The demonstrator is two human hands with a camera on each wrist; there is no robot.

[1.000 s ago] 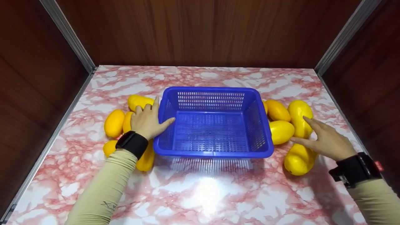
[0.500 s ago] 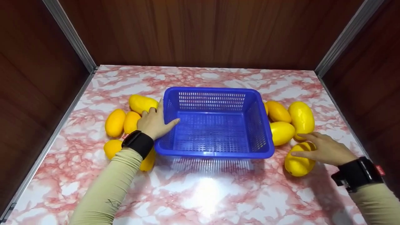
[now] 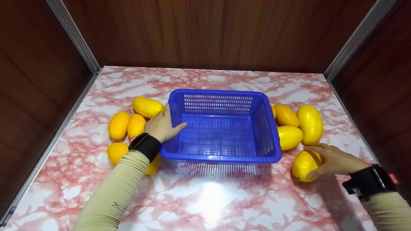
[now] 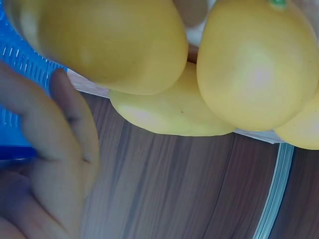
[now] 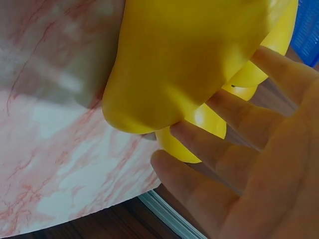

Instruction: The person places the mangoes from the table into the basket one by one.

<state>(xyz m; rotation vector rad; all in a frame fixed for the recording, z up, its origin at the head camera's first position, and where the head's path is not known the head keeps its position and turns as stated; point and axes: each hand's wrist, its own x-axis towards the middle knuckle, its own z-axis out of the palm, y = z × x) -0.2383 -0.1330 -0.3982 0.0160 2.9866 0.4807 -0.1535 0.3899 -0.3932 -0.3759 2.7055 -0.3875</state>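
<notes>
A blue plastic basket (image 3: 221, 158) with slotted walls stands mid-table, nothing inside it. My left hand (image 3: 160, 126) holds its left wall, thumb over the rim on the inner side and the other fingers outside. In the left wrist view those fingers lie against the basket's blue mesh (image 4: 30, 64). At the right, my right hand (image 3: 335, 160) curves round the nearest yellow mango (image 3: 301, 166), thumb on its near side and fingers on its far side. The right wrist view has fingertips (image 5: 182, 132) along the edge of this mango, which rests on the table; the thumb is hidden there.
Several yellow mangoes (image 3: 118, 125) lie left of the basket, partly behind my left arm. More mangoes (image 3: 310, 125) cluster at its right side, one mostly hidden by the basket. Brown wood-grain walls (image 3: 212, 35) with metal corner strips enclose the red-and-white marbled table (image 3: 179, 199).
My right hand has come down and toward me from above the far mangoes onto the nearest one, its fingers closing round it. My left hand has shifted slightly right against the basket.
</notes>
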